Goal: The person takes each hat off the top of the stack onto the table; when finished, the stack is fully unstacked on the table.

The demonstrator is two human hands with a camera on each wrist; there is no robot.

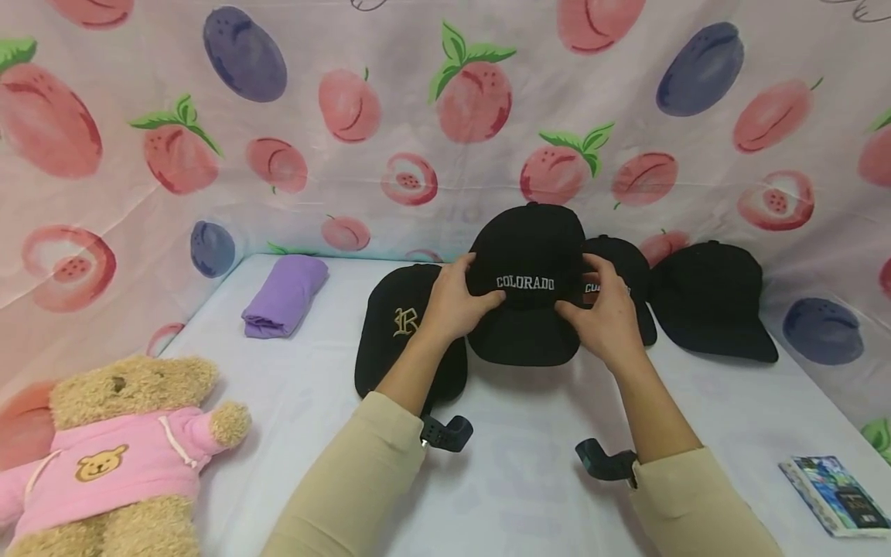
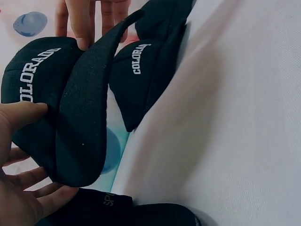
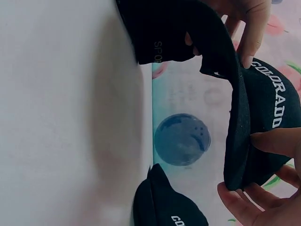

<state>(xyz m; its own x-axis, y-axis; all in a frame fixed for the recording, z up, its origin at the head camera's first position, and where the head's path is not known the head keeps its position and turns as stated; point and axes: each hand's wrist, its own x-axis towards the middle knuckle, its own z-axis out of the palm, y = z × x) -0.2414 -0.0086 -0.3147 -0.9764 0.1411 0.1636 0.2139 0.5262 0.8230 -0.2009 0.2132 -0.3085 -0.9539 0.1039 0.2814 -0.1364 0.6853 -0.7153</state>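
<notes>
A black baseball cap (image 1: 527, 247) with white COLORADO lettering is held up above the white table, its brim toward me. My left hand (image 1: 455, 298) grips its left side, thumb on the front and fingers behind. The right hand (image 1: 605, 309) grips the opposite side in the same way, as the right wrist view shows its thumb by the brim (image 3: 239, 141). Left of it lies a black cap with a gold R (image 1: 383, 325), partly covered by my left forearm. Behind the right hand is another black COLORADO cap (image 1: 619, 255), and right of that a plain-looking black cap (image 1: 710, 298).
On the left a teddy bear (image 1: 125, 456) in a pink hoodie lies on the table (image 1: 529, 480). A folded purple cloth (image 1: 285, 296) sits at the back left. A small book-like item (image 1: 838, 495) lies at the right edge. A fruit-patterned curtain (image 1: 487, 170) hangs behind.
</notes>
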